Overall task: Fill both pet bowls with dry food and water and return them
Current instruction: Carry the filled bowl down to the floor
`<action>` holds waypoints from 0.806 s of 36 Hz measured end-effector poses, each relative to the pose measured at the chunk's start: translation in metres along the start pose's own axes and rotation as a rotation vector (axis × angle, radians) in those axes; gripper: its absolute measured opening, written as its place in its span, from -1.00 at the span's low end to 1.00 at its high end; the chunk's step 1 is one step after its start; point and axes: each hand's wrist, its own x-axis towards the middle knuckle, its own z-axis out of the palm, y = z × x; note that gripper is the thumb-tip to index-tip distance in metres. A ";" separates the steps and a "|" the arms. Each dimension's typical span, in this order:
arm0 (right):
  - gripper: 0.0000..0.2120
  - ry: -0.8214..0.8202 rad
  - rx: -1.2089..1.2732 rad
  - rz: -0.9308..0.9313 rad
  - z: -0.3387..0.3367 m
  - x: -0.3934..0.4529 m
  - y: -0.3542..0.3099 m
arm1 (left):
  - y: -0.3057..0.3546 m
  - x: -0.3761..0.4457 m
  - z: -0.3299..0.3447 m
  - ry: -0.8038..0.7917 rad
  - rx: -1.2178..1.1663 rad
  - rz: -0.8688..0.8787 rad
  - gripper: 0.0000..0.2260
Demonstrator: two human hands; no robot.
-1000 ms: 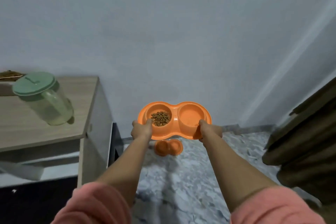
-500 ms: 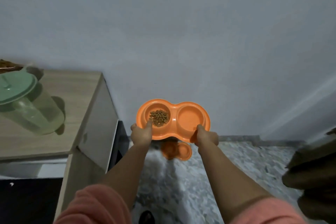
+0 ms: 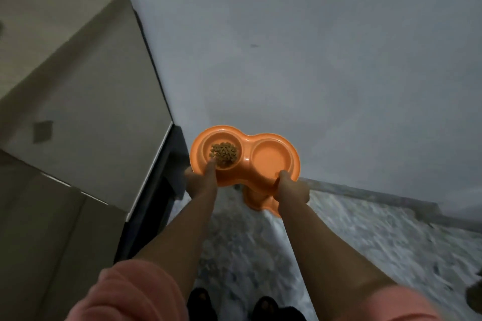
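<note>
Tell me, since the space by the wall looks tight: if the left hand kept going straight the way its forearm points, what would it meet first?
Probably the wall. The left hand, gripping the orange double bowl, points ahead past the cabinet beside it. Depth is unclear, so the floor's edge by the wall could come first.

No readable text, labels or numbers anywhere in view.

The orange double pet bowl [image 3: 245, 156], the pale cabinet [image 3: 86, 91] at left and the plain wall [image 3: 313, 47] beyond carry no lettering, brand mark or sign that can be made out; a small dark square patch [image 3: 43, 131] on the cabinet's side is too blurred to show whether it bears any print.
</note>
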 end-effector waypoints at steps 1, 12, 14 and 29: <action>-0.41 -0.014 -0.014 -0.007 0.010 0.011 0.010 | -0.014 0.012 0.005 0.004 0.008 0.008 -0.46; -0.25 -0.141 0.053 0.003 0.152 0.165 0.143 | -0.171 0.178 0.061 0.071 -0.046 -0.074 -0.36; -0.14 -0.184 0.037 -0.004 0.188 0.206 0.169 | -0.193 0.206 0.071 0.082 -0.074 -0.098 -0.33; -0.37 -0.148 -0.030 0.024 0.290 0.275 0.218 | -0.284 0.357 0.098 0.063 0.051 -0.166 -0.45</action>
